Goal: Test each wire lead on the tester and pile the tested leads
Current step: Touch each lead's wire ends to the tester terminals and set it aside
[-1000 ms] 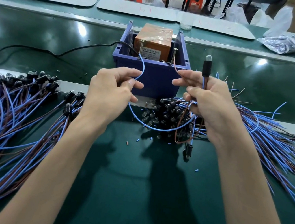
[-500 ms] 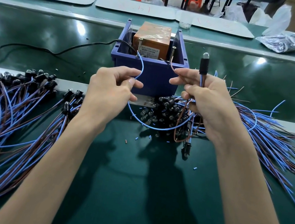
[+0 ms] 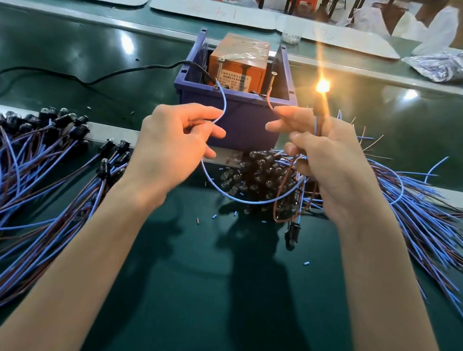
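The tester, an orange box inside a blue bin, stands at the middle of the green bench with two upright screw posts. My left hand pinches the blue wire of one lead, whose bare end touches the left post. My right hand grips the same lead's black lamp holder upright, and its brown wire reaches the right post. The lamp at the holder's top glows bright orange. A second lead dangles below my right hand.
A large pile of blue and brown leads covers the bench on the left. Another heap of leads lies on the right, its lamp ends bunched before the bin. A black power cable runs left from the bin. Small wire scraps dot the mat.
The lamp in my right hand was dark and is now lit. Both wire ends have come up against the tester's posts. My hands have barely shifted.
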`<action>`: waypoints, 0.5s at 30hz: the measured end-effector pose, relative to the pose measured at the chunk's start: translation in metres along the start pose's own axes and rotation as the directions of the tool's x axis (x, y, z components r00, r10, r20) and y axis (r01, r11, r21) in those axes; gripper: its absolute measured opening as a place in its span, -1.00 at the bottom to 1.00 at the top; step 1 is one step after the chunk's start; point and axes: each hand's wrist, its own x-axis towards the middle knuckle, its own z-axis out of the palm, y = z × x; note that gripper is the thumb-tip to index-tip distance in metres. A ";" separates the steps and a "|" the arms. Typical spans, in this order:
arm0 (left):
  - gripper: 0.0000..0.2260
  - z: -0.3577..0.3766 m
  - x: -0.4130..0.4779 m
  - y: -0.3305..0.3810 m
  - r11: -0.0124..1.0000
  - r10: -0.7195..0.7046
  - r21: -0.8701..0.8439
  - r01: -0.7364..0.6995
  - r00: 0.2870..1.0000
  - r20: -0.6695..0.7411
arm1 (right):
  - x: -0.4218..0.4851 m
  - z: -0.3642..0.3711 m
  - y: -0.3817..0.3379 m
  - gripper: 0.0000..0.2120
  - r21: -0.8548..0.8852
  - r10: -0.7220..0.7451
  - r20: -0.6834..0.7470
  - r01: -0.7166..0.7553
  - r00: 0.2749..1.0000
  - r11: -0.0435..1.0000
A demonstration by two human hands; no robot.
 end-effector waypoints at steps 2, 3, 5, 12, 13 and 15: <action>-0.77 0.000 0.000 0.000 1.000 0.000 0.003 0.000 1.000 0.004 | 0.000 0.000 0.000 -0.62 -0.003 0.002 0.002 -0.002 1.000 1.000; -0.77 0.000 0.000 0.000 1.000 0.000 0.004 0.000 1.000 0.005 | 0.000 0.000 0.000 -0.62 -0.001 0.003 0.002 -0.003 1.000 1.000; -0.77 -0.001 0.000 -0.001 1.000 0.002 0.006 -0.002 1.000 0.003 | -0.001 0.000 0.000 -0.61 0.004 0.005 0.001 -0.005 1.000 1.000; -0.77 0.000 0.000 0.000 1.000 0.011 0.013 -0.011 1.000 0.003 | 0.001 0.000 0.003 -0.62 -0.015 0.001 0.003 -0.001 1.000 1.000; -0.77 0.000 0.000 0.000 1.000 0.010 0.013 -0.010 1.000 0.003 | 0.001 0.000 0.003 -0.62 -0.015 0.002 0.001 -0.002 1.000 1.000; -0.76 0.000 0.000 0.000 1.000 0.009 0.011 -0.009 1.000 0.004 | 0.001 0.000 0.003 -0.62 -0.017 0.002 -0.004 -0.002 1.000 1.000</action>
